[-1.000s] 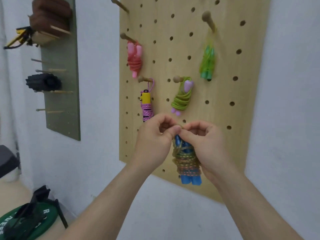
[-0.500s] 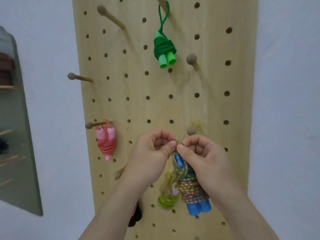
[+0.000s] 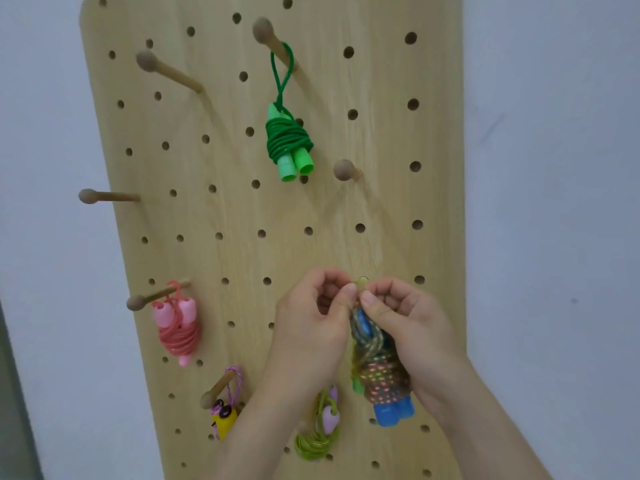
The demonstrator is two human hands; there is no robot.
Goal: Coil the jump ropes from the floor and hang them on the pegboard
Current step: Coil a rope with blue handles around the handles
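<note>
Blue-handled multicoloured jump rope (image 3: 381,372): left hand (image 3: 311,327) and right hand (image 3: 408,323) pinched its loop (image 3: 362,282), best spread wide for the bare peg (image 3: 344,169).

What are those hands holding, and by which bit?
The left hand and the right hand both pinch the small loop at the top of the coiled blue-handled rope. The bundle hangs below them.

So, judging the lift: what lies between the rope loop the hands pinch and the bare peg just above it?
Head view: only bare pegboard with one empty hole lies between the loop and the bare peg; no rope hangs there.
</note>
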